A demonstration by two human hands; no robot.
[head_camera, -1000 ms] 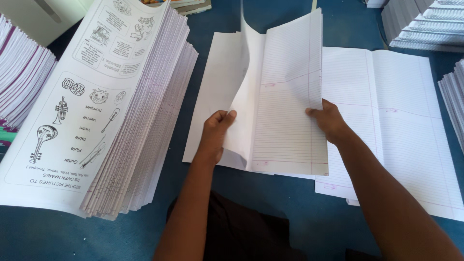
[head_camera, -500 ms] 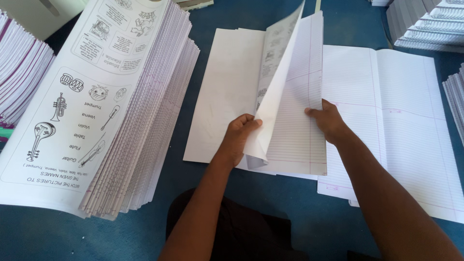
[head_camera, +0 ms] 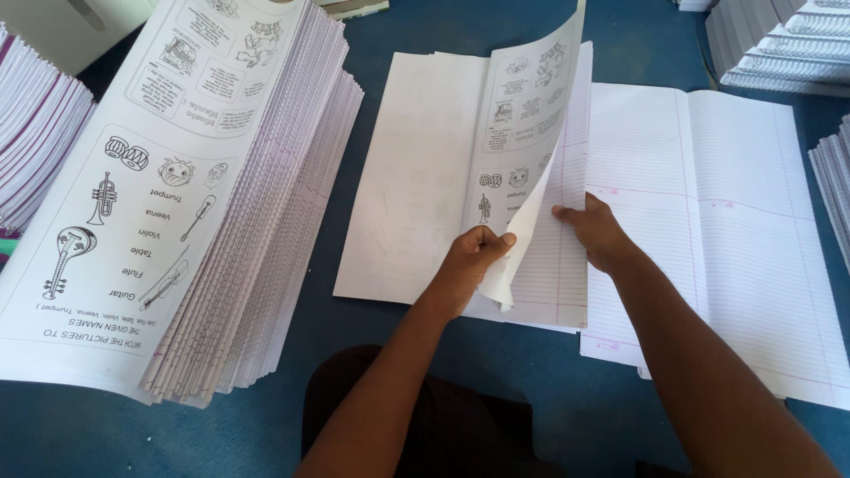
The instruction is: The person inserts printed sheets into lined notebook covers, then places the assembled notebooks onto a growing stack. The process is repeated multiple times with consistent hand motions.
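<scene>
- Left hand (head_camera: 474, 265), at the centre of the frame, pinches the lower corner of a printed sheet (head_camera: 524, 142) between thumb and fingers, lifting it so the sheet curls upward toward the top of the frame; right hand (head_camera: 595, 232), just to the right, lies flat with fingers pressed on the ruled pages (head_camera: 556, 265) beneath, gripping nothing.
- Blue table (head_camera: 567, 398) fills the background and carries everything.
- Tall stack of printed sheets (head_camera: 177, 195) takes up the left half of the frame, its top sheet showing drawings of musical instruments, its edges fanned toward the middle.
- Open ruled sheets (head_camera: 717, 230) lie flat on the right side, partly under the right forearm.
- Blank white sheet (head_camera: 412, 177) lies flat at centre left, joined along the fold to the lifted printed sheet.
- More paper stacks (head_camera: 779, 44) sit in the upper right corner, and another pile (head_camera: 35, 150) shows at the far left edge.
- Risks, as I judge them: the lifted sheet is held only by one corner, so a quick pull could crease or tear it there; if the right hand eases off, the ruled pages could slide out of line with the fold; the fanned stack on the left sits near the left elbow and a nudge could spill it.
</scene>
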